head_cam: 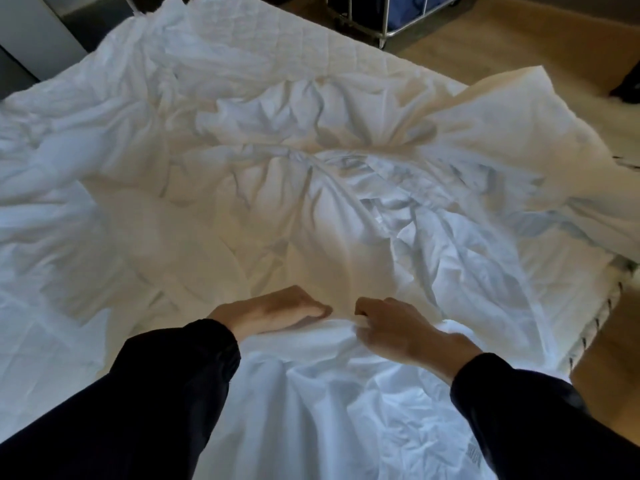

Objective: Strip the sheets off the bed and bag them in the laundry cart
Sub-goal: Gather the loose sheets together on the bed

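Note:
A crumpled white sheet [311, 188] covers most of the bed, with creases running toward my hands. Part of it is bunched up against me at the bottom. My left hand [277, 310] lies on the gathered fold with its fingertips tucked into the cloth. Close beside it, my right hand [391, 327] grips the same fold with curled fingers. Both arms wear dark sleeves. The quilted mattress top [263, 36] shows bare at the far end. The laundry cart [408, 15], a metal frame with a blue bag, stands on the floor beyond the bed at the top.
Wooden floor [519, 39] runs along the right side of the bed. The mattress edge [588, 327] with dark stitching shows at the right. A dark object [627, 88] lies on the floor at the far right. A grey wall or cabinet [31, 26] is at the top left.

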